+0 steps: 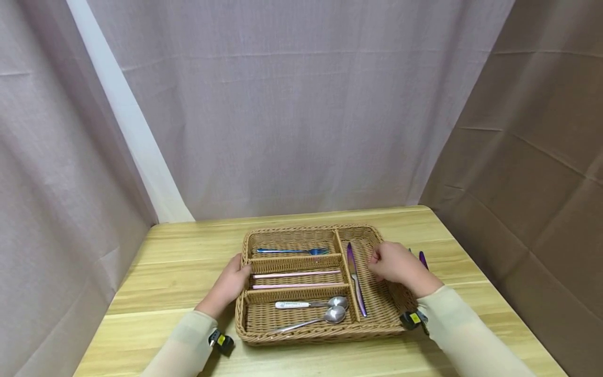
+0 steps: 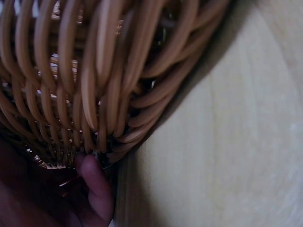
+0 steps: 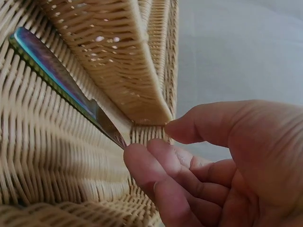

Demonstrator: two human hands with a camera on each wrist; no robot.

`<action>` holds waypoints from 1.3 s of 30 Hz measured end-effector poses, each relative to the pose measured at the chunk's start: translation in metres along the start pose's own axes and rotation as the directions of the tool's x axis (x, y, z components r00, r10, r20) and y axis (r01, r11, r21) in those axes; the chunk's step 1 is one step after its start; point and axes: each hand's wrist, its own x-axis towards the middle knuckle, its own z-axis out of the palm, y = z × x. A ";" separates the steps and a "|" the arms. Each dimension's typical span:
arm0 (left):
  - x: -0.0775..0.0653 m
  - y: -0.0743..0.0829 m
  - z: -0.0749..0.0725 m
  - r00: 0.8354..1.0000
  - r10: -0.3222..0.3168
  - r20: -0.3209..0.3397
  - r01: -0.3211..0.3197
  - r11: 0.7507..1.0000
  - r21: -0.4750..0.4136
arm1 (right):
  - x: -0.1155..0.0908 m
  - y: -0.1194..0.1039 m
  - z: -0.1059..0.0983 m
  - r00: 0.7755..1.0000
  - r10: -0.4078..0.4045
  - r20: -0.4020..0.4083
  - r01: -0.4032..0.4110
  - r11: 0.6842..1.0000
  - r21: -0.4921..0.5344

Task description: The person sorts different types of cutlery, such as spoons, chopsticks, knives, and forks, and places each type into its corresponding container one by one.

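Left hand [image 1: 229,284] and right hand [image 1: 398,265] are both at the wicker basket [image 1: 306,336]. The left one grips its left side, thumb over the edge. The right one is above the long space on the right — fingers bent loosely, thumb apart, holding nothing. A shiny purple knife [image 1: 358,288] lies in that long space, just beside the dividing wall. Past the wall are three more spaces. The far one has a blue fork [image 1: 293,252], the middle one has two pink chopsticks [image 1: 297,274], and the near one has a white-handled spoon [image 1: 297,305] and a silver spoon [image 1: 331,315]. The basket sits on a wooden table [image 1: 179,272].
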 end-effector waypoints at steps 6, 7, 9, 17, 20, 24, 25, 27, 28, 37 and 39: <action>-0.001 0.000 0.000 1.000 0.011 0.005 -0.011 1.000 -0.010 | -0.003 0.009 -0.009 0.999 0.003 -0.035 -0.003 1.000 -0.001; -0.001 0.000 0.000 1.000 0.012 0.004 -0.012 1.000 -0.009 | -0.003 0.010 -0.010 0.999 0.003 -0.037 -0.003 1.000 0.006; -0.001 0.000 0.000 1.000 0.013 0.003 -0.013 1.000 -0.010 | -0.005 0.015 -0.012 0.999 0.010 -0.043 -0.010 1.000 0.015; 0.001 -0.004 0.000 1.000 0.017 0.011 -0.017 1.000 -0.015 | -0.013 0.038 -0.023 0.995 0.047 -0.084 -0.047 0.999 0.003; 0.001 -0.005 0.001 1.000 0.012 0.007 -0.012 1.000 -0.011 | -0.017 0.044 -0.027 0.995 0.064 -0.081 -0.063 0.998 0.009; 0.001 -0.004 0.001 1.000 0.015 0.004 -0.015 1.000 -0.003 | -0.026 0.050 -0.033 0.994 0.082 -0.067 -0.081 0.997 0.015; 0.001 -0.005 0.001 1.000 0.017 0.003 -0.017 1.000 -0.002 | -0.028 0.053 -0.033 0.994 0.087 -0.066 -0.087 0.996 0.013; 0.001 -0.005 0.001 1.000 0.019 0.003 -0.019 1.000 -0.006 | -0.032 0.060 -0.033 0.994 0.094 -0.062 -0.093 0.996 0.006; 0.002 -0.005 0.001 1.000 0.016 0.004 -0.016 1.000 -0.008 | -0.034 0.065 -0.032 0.993 0.099 -0.058 -0.099 0.995 0.004; 0.001 -0.005 0.001 1.000 0.020 0.000 -0.020 1.000 -0.010 | -0.054 0.108 -0.032 0.988 0.147 -0.052 -0.148 0.989 -0.004; 0.001 -0.005 0.001 1.000 0.021 0.000 -0.021 1.000 -0.006 | -0.057 0.116 -0.031 0.988 0.146 -0.053 -0.147 0.989 -0.022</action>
